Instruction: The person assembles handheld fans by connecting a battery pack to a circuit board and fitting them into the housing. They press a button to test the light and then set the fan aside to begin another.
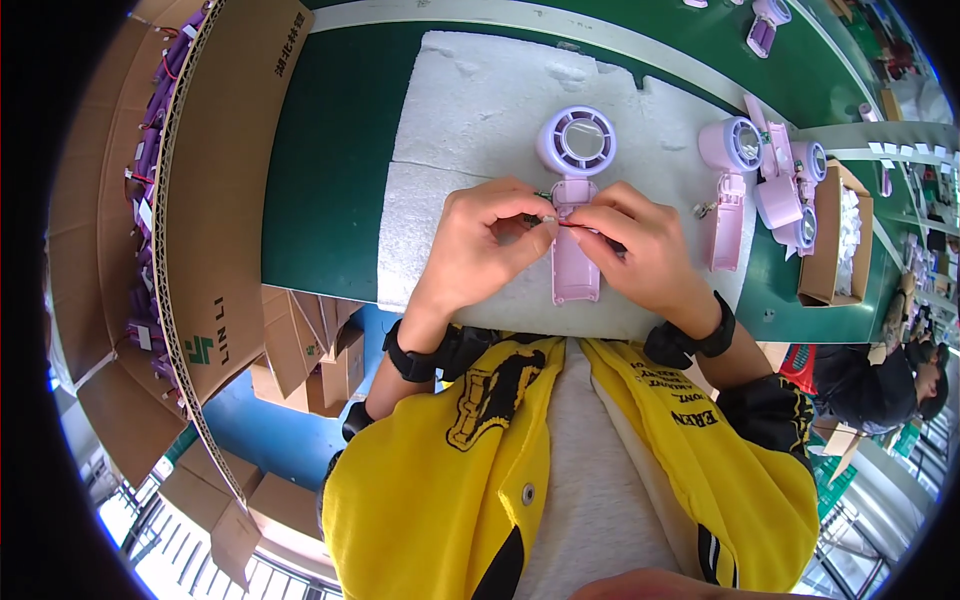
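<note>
A handheld fan with a round lavender head and an opened pink handle shell lies on a white foam sheet. Over the upper part of the handle my two hands meet, fingertips almost touching. Thumb and forefinger of my left hand are closed on a small green circuit board, partly hidden by the fingers. My right hand pinches a thin red wire just right of the board. Whether wire and board are joined is too small to tell.
Right of my hands lies another fan with an open pink handle, beside several more pink fan parts. A carton with white pieces stands farther right. At left, a tall cardboard box holds purple wired cells. A person sits at far right.
</note>
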Demonstrator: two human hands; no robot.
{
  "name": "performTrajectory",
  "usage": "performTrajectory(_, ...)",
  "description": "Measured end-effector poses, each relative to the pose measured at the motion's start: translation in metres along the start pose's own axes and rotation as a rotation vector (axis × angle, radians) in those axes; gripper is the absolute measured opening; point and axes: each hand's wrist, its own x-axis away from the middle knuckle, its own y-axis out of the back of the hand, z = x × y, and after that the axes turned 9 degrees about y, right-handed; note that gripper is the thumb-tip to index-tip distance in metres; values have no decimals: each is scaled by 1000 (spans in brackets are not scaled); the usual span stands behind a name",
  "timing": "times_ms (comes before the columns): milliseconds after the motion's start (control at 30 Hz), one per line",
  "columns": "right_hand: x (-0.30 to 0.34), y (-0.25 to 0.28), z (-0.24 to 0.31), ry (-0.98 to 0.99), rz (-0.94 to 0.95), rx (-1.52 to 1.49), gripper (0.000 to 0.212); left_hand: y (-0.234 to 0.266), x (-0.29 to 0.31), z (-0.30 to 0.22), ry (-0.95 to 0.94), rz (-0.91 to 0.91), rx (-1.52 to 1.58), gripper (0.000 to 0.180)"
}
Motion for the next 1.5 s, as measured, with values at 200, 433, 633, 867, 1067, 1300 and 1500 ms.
performTrajectory(200,0,1,-11,-18,-42,-190,13,6,2,-13,62,123,114,27)
performTrajectory(433,1,5,-11,-11,49,-221,12,8,1,-6,166,104,196,35)
performTrajectory(633,0,4,-11,-38,45,-224,10,6,0,-3,116,108,265,37)
performTrajectory(867,1,2,-14,-24,15,-234,9,3,4,-4,82,-41,58,33)
performTrajectory(1067,0,1,-14,-13,15,-230,9,-2,3,-7,-147,-99,-121,36)
performTrajectory(1300,0,0,-10,-114,-62,-237,23,-6,0,-26,-189,-69,-378,41)
performTrajectory(1500,-7,-2,-6,2,-122,-125,36,-6,1,-15,-72,-90,-211,40)
